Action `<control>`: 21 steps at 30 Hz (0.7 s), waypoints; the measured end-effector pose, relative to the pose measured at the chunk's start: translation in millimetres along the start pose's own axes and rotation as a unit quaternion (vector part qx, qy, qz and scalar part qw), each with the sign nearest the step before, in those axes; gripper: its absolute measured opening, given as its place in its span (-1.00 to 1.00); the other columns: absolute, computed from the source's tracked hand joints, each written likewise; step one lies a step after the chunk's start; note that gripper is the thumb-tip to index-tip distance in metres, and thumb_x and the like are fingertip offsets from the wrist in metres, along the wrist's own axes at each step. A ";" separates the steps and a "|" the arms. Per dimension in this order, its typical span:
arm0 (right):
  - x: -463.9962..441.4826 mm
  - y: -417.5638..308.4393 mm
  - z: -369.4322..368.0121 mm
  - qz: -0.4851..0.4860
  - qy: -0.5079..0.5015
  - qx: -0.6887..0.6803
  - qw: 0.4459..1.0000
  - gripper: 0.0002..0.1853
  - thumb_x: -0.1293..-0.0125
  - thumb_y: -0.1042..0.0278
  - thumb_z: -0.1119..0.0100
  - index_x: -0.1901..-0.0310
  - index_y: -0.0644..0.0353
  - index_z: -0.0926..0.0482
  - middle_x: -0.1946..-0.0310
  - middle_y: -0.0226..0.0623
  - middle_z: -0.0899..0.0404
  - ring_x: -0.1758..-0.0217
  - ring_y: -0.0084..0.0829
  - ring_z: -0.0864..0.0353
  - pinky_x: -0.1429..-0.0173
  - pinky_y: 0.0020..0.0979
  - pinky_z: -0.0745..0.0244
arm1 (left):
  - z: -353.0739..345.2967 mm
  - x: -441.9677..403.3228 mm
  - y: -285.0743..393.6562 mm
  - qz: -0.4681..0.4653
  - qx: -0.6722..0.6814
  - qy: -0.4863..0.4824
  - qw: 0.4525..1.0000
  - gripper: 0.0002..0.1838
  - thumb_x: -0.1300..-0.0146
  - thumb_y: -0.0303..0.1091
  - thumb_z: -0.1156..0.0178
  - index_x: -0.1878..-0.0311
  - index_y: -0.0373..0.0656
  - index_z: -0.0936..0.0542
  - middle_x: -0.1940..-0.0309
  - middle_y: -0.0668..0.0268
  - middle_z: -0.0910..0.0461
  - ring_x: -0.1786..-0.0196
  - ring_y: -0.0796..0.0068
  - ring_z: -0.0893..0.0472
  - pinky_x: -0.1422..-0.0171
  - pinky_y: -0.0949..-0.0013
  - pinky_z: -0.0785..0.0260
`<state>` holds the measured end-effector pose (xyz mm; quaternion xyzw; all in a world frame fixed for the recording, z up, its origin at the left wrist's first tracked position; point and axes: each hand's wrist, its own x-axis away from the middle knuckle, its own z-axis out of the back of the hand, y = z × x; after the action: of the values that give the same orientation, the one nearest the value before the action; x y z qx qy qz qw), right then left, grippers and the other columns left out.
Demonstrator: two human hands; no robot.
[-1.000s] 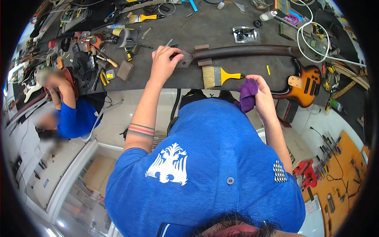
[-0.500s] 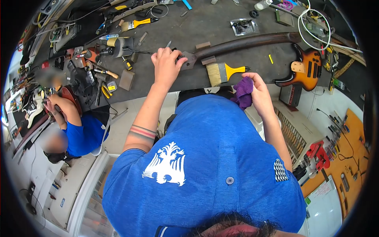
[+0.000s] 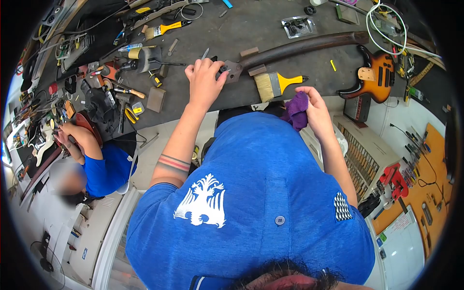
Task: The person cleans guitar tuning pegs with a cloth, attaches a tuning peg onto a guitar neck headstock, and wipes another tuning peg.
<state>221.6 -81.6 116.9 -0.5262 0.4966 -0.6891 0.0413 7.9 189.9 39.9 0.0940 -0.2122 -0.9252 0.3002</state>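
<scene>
My left hand [image 3: 205, 79] is closed at the headstock [image 3: 234, 71] of a dark guitar neck [image 3: 304, 48]. A small black part [image 3: 222, 71] shows between its thumb and index finger; what it is, I cannot make out. A pointed grey tip [image 3: 206, 53] sticks out beyond the knuckles. My right hand [image 3: 316, 108] pinches a crumpled purple cloth [image 3: 296, 110] at the bench's front edge. Between my hands lies a wide brush [image 3: 273, 85] with a yellow handle. The neck rests beside two small brown blocks [image 3: 256, 70].
A sunburst guitar body [image 3: 374, 75] lies at the right of the dark bench [image 3: 203, 38]. Tools, a hammer [image 3: 122, 111] and pliers [image 3: 130, 113] crowd the left. A white cable [image 3: 386, 29] loops at the back right. Another person [image 3: 104, 164] works at far left.
My left hand stays at the headstock, its thumb and fingers slightly shifted, with the black part showing more. My right hand still holds the cloth. The view has shifted slightly.
</scene>
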 end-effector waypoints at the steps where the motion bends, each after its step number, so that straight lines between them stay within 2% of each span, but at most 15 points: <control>1: 0.2 -3.1 -1.7 0.005 -0.002 0.000 1.000 -0.71 -0.67 0.32 -0.07 -0.27 0.26 -0.50 0.11 -0.34 -0.70 0.07 -0.56 -0.71 -0.06 -0.47 -0.63 | -0.8 0.1 -0.5 0.000 -0.002 0.002 1.000 -0.67 -0.18 -0.19 -0.52 -0.02 0.02 -0.77 0.13 0.37 -0.61 -0.12 0.27 -0.54 -0.34 -0.02 -0.17; 5: -0.3 -11.4 -4.8 0.013 -0.005 0.008 1.000 -0.71 -0.67 0.33 -0.07 -0.26 0.26 -0.51 0.10 -0.35 -0.70 0.07 -0.58 -0.69 -0.07 -0.46 -0.62 | -1.4 1.7 0.3 0.006 -0.004 0.002 1.000 -0.62 -0.17 -0.17 -0.53 -0.06 0.01 -0.76 0.13 0.37 -0.62 -0.12 0.28 -0.54 -0.35 -0.02 -0.16; 8: -1.6 -15.2 -5.6 0.060 -0.003 0.043 0.997 -0.71 -0.67 0.36 -0.05 -0.29 0.22 -0.52 0.04 -0.35 -0.68 0.06 -0.58 -0.69 -0.10 -0.48 -0.61 | 8.3 1.1 10.6 0.016 0.018 0.028 0.999 -0.65 -0.17 -0.22 -0.51 -0.03 -0.02 -0.74 0.15 0.37 -0.62 -0.08 0.29 -0.55 -0.30 0.01 -0.18; 11: 0.1 -23.7 -18.0 0.180 -0.002 0.086 0.980 -0.70 -0.66 0.44 0.01 -0.33 0.16 -0.52 -0.02 -0.36 -0.64 0.02 -0.57 -0.67 -0.15 -0.48 -0.59 | 33.2 6.5 37.1 0.009 0.076 0.067 0.995 -0.72 -0.20 -0.32 -0.44 0.01 -0.07 -0.72 0.26 0.36 -0.60 0.01 0.31 -0.59 -0.28 0.11 -0.22; 12: 1.7 -25.8 -19.2 0.166 -0.033 0.057 0.984 -0.64 -0.63 0.55 0.06 -0.33 0.12 -0.55 -0.02 -0.37 -0.60 -0.06 -0.55 -0.63 -0.21 -0.48 -0.55 | 39.7 9.6 47.5 -0.003 0.125 0.054 0.991 -0.78 -0.19 -0.46 -0.35 0.08 -0.13 -0.71 0.30 0.36 -0.60 0.10 0.30 -0.59 -0.17 0.17 -0.30; 13: -0.5 -31.8 -27.7 0.244 -0.037 0.097 0.964 -0.60 -0.51 0.67 0.05 -0.26 0.15 -0.60 0.02 -0.34 -0.57 -0.13 -0.46 -0.61 -0.25 -0.41 -0.54 | 32.4 11.4 50.2 -0.051 0.194 0.053 0.978 -0.82 -0.21 -0.51 -0.29 0.11 -0.19 -0.71 0.28 0.32 -0.63 0.13 0.29 -0.60 -0.09 0.22 -0.39; 14: -3.4 -38.5 -33.9 0.306 -0.047 0.162 0.937 -0.58 -0.40 0.74 0.03 -0.19 0.18 -0.64 0.03 -0.26 -0.55 -0.13 -0.34 -0.62 -0.25 -0.33 -0.54 | 25.6 14.1 60.1 -0.020 0.316 -0.036 0.948 -0.84 -0.23 -0.52 -0.25 0.12 -0.22 -0.70 0.26 0.28 -0.65 0.12 0.28 -0.62 -0.11 0.23 -0.42; 15: -2.3 -49.0 -46.2 0.345 -0.061 0.180 0.919 -0.59 -0.35 0.72 -0.02 -0.15 0.19 -0.65 -0.01 -0.20 -0.56 -0.12 -0.24 -0.63 -0.27 -0.27 -0.52 | 19.3 16.6 67.8 0.010 0.426 -0.125 0.896 -0.85 -0.26 -0.53 -0.21 0.13 -0.25 -0.70 0.24 0.25 -0.67 0.11 0.28 -0.64 -0.13 0.24 -0.46; 16: -1.5 -61.1 -58.9 0.372 -0.073 0.223 0.898 -0.63 -0.35 0.65 -0.08 -0.14 0.19 -0.64 0.00 -0.17 -0.59 -0.13 -0.23 -0.62 -0.31 -0.30 -0.50 | 7.0 18.0 76.5 -0.010 0.505 -0.159 0.848 -0.68 -0.13 -0.63 -0.05 0.08 -0.32 -0.69 0.10 0.16 -0.67 -0.01 0.28 -0.65 -0.15 0.28 -0.51; 17: 5.6 -73.4 -72.9 0.338 -0.117 0.232 0.905 -0.63 -0.32 0.56 -0.20 -0.17 0.18 -0.65 -0.01 -0.16 -0.64 -0.16 -0.17 -0.62 -0.35 -0.23 -0.49 | -13.5 27.2 81.2 0.083 0.589 -0.219 0.774 -0.68 -0.27 -0.57 -0.10 -0.05 -0.25 -0.69 -0.07 0.19 -0.69 -0.15 0.33 -0.66 -0.28 0.27 -0.51; 19: 5.6 -92.3 -84.3 0.431 -0.240 0.395 0.775 -0.50 -0.27 0.49 -0.29 -0.28 0.17 -0.60 -0.12 -0.14 -0.63 -0.19 -0.09 -0.60 -0.37 -0.12 -0.48 | -33.5 39.5 86.7 0.129 0.637 -0.210 0.730 -0.65 -0.40 -0.45 -0.18 -0.23 -0.18 -0.64 -0.19 0.22 -0.67 -0.27 0.36 -0.63 -0.37 0.24 -0.50; 21: 4.3 -94.9 -87.1 0.509 -0.265 0.423 0.701 -0.49 -0.27 0.44 -0.33 -0.29 0.15 -0.61 -0.11 -0.15 -0.66 -0.23 -0.06 -0.59 -0.37 -0.07 -0.49 | -36.2 25.4 93.3 0.093 0.665 -0.182 0.718 -0.54 -0.39 -0.38 -0.29 -0.34 -0.15 -0.59 -0.24 0.23 -0.66 -0.30 0.33 -0.63 -0.44 0.21 -0.48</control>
<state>197.1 19.5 193.1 -0.2811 0.3134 -0.5322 0.7345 46.6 94.5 48.3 0.0788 -0.8312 -0.5125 0.2005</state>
